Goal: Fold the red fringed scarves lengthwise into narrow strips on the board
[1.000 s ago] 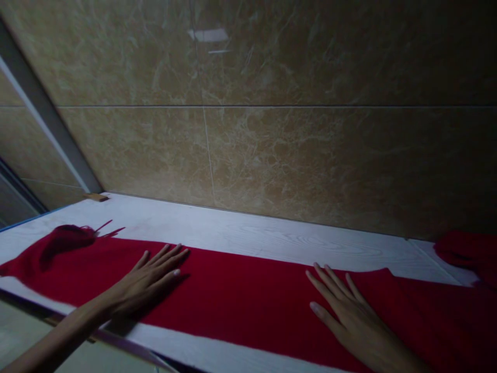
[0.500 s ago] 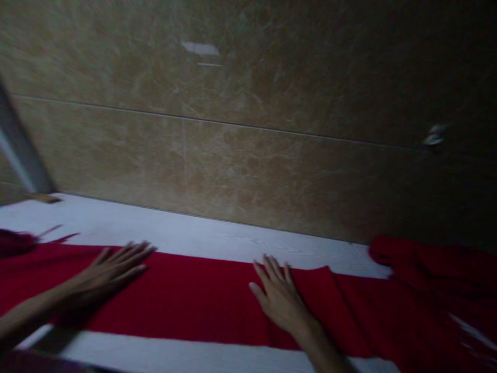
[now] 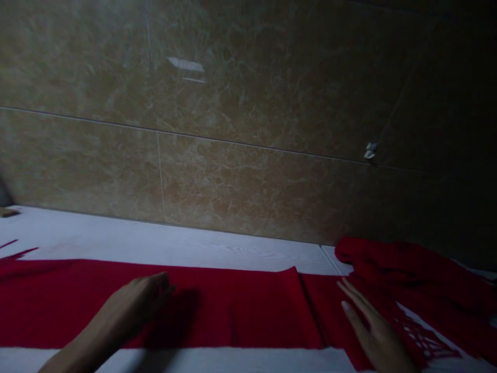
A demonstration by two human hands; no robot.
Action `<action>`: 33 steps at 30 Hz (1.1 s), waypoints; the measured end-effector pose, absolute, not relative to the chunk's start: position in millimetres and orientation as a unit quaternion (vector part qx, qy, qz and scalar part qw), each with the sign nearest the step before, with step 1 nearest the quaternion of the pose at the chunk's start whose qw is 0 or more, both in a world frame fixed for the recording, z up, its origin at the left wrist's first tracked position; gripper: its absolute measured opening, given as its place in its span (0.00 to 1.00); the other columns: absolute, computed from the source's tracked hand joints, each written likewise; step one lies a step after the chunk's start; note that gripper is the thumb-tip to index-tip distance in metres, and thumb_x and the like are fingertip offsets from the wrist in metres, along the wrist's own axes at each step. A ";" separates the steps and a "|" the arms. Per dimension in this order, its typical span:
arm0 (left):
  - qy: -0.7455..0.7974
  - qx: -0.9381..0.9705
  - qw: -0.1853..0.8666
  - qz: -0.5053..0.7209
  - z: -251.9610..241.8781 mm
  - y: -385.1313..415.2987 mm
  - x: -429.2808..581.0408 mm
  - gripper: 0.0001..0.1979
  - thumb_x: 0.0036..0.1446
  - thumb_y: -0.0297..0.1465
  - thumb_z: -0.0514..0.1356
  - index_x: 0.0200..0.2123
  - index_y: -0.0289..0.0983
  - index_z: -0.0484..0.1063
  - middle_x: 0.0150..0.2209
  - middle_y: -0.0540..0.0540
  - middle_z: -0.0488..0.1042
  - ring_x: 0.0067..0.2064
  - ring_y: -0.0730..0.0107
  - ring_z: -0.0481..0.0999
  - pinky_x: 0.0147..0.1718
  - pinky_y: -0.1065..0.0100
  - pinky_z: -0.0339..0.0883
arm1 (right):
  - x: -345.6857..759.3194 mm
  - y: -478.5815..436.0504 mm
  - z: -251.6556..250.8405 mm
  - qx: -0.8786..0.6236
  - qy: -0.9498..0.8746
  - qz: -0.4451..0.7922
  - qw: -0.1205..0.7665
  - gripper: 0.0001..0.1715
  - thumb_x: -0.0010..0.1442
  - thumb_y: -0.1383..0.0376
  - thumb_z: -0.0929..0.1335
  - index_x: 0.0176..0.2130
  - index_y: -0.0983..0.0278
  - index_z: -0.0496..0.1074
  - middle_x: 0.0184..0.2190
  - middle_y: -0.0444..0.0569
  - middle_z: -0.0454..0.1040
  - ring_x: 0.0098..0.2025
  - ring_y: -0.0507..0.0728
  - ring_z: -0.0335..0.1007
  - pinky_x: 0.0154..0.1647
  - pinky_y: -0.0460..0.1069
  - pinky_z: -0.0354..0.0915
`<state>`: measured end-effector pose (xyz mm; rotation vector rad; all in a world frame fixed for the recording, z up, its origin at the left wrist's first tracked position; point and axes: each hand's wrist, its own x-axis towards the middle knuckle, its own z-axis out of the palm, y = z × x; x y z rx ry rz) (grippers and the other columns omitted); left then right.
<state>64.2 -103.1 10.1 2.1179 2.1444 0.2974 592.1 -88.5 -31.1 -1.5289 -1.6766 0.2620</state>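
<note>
- While the red cloth (image 3: 267,311) lies along the white table (image 3: 116,238), left hand (image 3: 137,300) hovers above, fingers curled, can't tell if they're closed
- right hand (image 3: 378,336)'s well apart, fingers straight, thumb parted, over the cloth's right stretch

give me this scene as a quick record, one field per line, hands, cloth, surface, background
left hand: fingers bent, above the cloth with a shadow beside it
right hand: fingers extended, over the cloth's right part; contact unclear
cloth: red, mostly flat, with a ridge or overlapping edge between the hands
bunched fabric: red, heaped at the right, near the wall
surface: white, with faint wood-grain marks
wall: brownish tiles with pale veining
lighting: dim, darkest at right
</note>
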 end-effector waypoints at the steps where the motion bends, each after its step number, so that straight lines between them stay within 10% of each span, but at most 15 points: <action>1: 0.711 0.697 0.056 0.071 14.9 -99.0 80.8 0.19 0.66 0.39 0.45 0.36 0.39 0.73 0.34 0.39 0.81 0.35 0.56 0.81 0.31 0.64 0.61 | 612.5 -89.8 -38.1 -0.613 -0.659 0.094 0.426 0.42 0.64 0.37 0.61 0.61 0.63 0.72 0.66 0.54 0.65 0.69 0.67 0.57 0.72 0.69 0.50; 7: 0.689 0.722 0.066 -0.001 28.4 -84.9 162.6 0.20 0.69 0.39 0.45 0.37 0.39 0.75 0.37 0.36 0.82 0.40 0.49 0.83 0.34 0.60 0.64 | 682.7 -110.2 -75.7 -0.611 -0.654 0.033 0.445 0.36 0.64 0.40 0.63 0.57 0.60 0.74 0.61 0.53 0.71 0.63 0.68 0.67 0.62 0.67 0.67; 18: 0.648 0.754 0.081 -0.075 15.0 -62.0 214.8 0.20 0.61 0.36 0.47 0.36 0.37 0.78 0.36 0.32 0.81 0.40 0.46 0.82 0.36 0.57 0.69 | 681.2 -120.5 -76.7 -0.571 -0.669 -0.085 0.469 0.24 0.71 0.49 0.62 0.60 0.53 0.70 0.63 0.48 0.68 0.63 0.65 0.66 0.60 0.65 0.69; 27: 0.607 0.675 0.392 0.146 81.9 -57.1 238.4 0.25 0.45 0.57 0.53 0.23 0.40 0.61 0.19 0.53 0.62 0.20 0.73 0.60 0.18 0.71 0.52 | 678.9 -129.3 -68.4 -0.571 -0.636 -0.046 0.517 0.23 0.73 0.52 0.62 0.62 0.53 0.68 0.66 0.45 0.66 0.66 0.61 0.62 0.64 0.61 0.65; 33: 0.524 0.729 0.391 0.204 112.9 -41.9 343.1 0.17 0.52 0.47 0.53 0.24 0.39 0.64 0.20 0.52 0.63 0.20 0.73 0.61 0.21 0.69 0.56 | 677.6 -129.2 -68.6 -0.590 -0.582 0.024 0.559 0.28 0.70 0.47 0.63 0.61 0.59 0.70 0.64 0.51 0.67 0.66 0.65 0.62 0.66 0.65 0.63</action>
